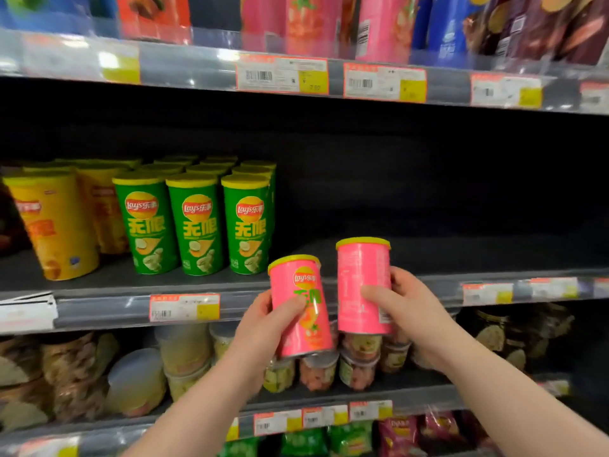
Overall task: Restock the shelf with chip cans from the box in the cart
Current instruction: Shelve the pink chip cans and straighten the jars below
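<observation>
Pink left can tilted, left hand fingers wrapped round it; pink right can upright in right hand grip; both near shelf edge.

Two bare hands in view: left hand, right hand. Both forearms uncovered from the wrist down to the frame's lower edge: left forearm, right forearm. Wrists slender, skin smooth. Left thumbnail looks trimmed short, detail soft with blur. Wide lens broadens the right forearm toward the corner.
</observation>
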{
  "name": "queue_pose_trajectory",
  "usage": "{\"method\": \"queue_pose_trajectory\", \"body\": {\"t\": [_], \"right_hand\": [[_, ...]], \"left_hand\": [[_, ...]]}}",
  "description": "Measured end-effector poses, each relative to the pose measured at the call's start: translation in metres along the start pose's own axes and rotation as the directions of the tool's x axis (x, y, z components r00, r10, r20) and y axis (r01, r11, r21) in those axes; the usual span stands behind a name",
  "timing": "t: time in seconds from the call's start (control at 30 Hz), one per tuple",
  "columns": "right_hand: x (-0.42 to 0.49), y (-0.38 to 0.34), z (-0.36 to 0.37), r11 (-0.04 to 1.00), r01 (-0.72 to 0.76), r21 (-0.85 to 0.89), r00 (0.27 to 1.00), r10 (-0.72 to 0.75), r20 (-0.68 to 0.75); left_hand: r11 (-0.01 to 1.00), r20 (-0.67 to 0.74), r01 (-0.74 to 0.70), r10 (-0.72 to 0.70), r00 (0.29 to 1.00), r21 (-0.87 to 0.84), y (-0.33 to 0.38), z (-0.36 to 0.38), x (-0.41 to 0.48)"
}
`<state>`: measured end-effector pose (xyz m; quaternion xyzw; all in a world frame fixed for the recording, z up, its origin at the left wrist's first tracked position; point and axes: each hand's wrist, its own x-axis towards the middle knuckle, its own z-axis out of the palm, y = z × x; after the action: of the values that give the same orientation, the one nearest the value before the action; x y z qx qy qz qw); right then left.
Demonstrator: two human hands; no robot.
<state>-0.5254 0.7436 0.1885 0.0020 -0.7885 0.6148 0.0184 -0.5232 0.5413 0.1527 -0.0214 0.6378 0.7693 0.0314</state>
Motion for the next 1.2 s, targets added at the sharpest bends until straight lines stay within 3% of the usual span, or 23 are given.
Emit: {"method": "queue_pose_trajectory", "body": {"t": [0.37,0.67,0.87,1.07,1.2], "right_hand": [[0.102,-0.032,0.020,0.991,0.133,-0.006,0.991,-0.133,0.010],[0.190,-0.031,0.036,0.977,0.185,-0.107,0.978,-0.173,0.115],[0.230,-0.019,0.054,0.942,0.196,-0.272,0.979,-0.174,0.103],[0.248,-0.025,0.045,0.934,0.200,-0.297,0.946,-0.104,0.308],[0.257,-0.023,0.041,0.912,0.199,-0.360,0.951,-0.090,0.296]], "left_hand": [[0.998,-0.096,-0.063,0.061,0.993,-0.011,0.016,-0.016,0.016],[0.996,-0.185,-0.087,0.080,0.979,-0.032,0.018,-0.012,0.021],[0.992,-0.242,-0.122,0.121,0.963,0.011,0.014,-0.009,0.024],[0.992,-0.270,-0.122,0.129,0.954,0.043,0.013,-0.006,0.030],[0.992,-0.269,-0.117,0.125,0.955,0.046,0.012,-0.003,0.032]]}}
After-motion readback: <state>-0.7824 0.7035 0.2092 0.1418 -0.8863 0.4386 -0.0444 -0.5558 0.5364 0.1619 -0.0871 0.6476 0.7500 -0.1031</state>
